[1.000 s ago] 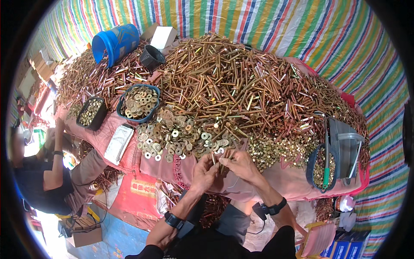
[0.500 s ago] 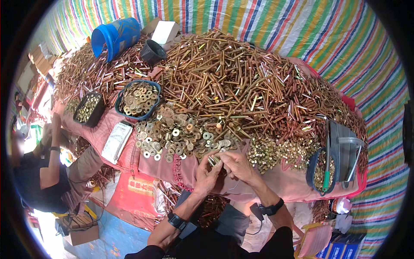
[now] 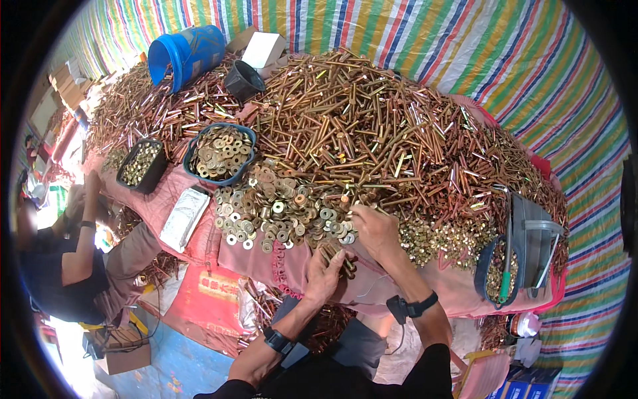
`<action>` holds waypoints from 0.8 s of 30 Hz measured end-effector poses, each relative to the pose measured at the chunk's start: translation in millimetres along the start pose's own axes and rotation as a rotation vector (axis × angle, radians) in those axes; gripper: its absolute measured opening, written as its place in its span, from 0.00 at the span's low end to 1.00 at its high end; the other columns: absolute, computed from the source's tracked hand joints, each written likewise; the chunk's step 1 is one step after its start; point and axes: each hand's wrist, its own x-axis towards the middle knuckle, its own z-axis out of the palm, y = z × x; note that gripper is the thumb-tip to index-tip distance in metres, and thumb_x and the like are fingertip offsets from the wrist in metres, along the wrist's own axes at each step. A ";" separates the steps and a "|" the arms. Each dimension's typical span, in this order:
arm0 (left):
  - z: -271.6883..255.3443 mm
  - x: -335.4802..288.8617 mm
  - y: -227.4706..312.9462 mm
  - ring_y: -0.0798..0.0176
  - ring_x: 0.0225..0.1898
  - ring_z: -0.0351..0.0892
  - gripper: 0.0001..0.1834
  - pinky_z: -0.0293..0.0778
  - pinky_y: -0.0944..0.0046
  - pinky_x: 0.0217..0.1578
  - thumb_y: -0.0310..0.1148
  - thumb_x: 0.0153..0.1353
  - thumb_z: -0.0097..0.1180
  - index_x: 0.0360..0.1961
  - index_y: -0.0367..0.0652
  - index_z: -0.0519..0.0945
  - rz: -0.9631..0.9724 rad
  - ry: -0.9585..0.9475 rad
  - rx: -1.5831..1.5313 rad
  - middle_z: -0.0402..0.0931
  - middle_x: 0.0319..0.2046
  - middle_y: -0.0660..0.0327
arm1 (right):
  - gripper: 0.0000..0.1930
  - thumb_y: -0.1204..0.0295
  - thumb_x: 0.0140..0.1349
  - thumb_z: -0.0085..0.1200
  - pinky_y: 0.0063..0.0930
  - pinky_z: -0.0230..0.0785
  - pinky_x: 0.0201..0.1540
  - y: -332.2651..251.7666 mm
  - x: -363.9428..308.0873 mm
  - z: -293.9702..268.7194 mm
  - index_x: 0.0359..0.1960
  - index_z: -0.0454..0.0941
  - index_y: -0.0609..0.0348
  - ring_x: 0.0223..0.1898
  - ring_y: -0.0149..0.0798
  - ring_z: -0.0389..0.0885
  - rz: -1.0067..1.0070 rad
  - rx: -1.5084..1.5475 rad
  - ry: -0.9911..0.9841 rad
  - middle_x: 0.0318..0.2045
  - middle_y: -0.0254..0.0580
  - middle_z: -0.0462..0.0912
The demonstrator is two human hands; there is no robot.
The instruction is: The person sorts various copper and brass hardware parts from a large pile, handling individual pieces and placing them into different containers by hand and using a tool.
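Observation:
My left hand (image 3: 323, 274) is closed round several brassy bolts (image 3: 347, 266), whose ends stick out past the fingers, above the front edge of the pink cloth (image 3: 299, 266). My right hand (image 3: 376, 229) has its fingers curled together at the lower edge of the large bolt heap (image 3: 345, 139). What lies between those fingertips is hidden. Just left of it spreads a loose pile of flat round washers (image 3: 282, 206). To its right lie many small golden nuts (image 3: 438, 236) on the cloth.
A blue basket of washers (image 3: 251, 159) and a black tub of nuts (image 3: 159, 174) stand left. Behind them are a blue bucket (image 3: 199, 60) and a black cup (image 3: 244, 81). At right sits a nut basket (image 3: 484, 282) beside a grey bin (image 3: 528, 229). Another person (image 3: 60, 266) works at far left.
My right hand has parted from the left and moved up and right to the bolt heap's edge. My left hand keeps the bolts, slightly lower. The whole view has shifted a little.

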 end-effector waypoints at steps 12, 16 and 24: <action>-1.3 -1.3 7.3 0.67 0.39 0.85 0.15 0.84 0.65 0.41 0.39 0.80 0.57 0.54 0.37 0.74 -0.029 -0.047 -0.084 0.86 0.44 0.58 | 0.10 0.74 0.64 0.64 0.36 0.79 0.34 15.5 -17.8 -22.9 0.43 0.80 0.65 0.29 0.38 0.87 0.401 -0.107 0.042 0.32 0.48 0.88; -2.2 -1.5 8.2 0.67 0.40 0.85 0.16 0.84 0.65 0.41 0.39 0.78 0.59 0.55 0.38 0.73 -0.034 -0.061 -0.058 0.86 0.44 0.58 | 0.09 0.75 0.63 0.63 0.35 0.77 0.32 19.4 -13.8 -19.6 0.42 0.81 0.64 0.26 0.37 0.83 0.430 0.039 0.183 0.30 0.47 0.86; -0.9 -1.2 6.0 0.66 0.41 0.86 0.15 0.86 0.62 0.39 0.36 0.75 0.64 0.53 0.38 0.75 -0.036 -0.027 -0.110 0.86 0.42 0.58 | 0.14 0.63 0.61 0.61 0.54 0.77 0.38 19.9 -4.5 -8.4 0.31 0.85 0.65 0.31 0.65 0.85 0.472 -0.241 -0.255 0.26 0.61 0.85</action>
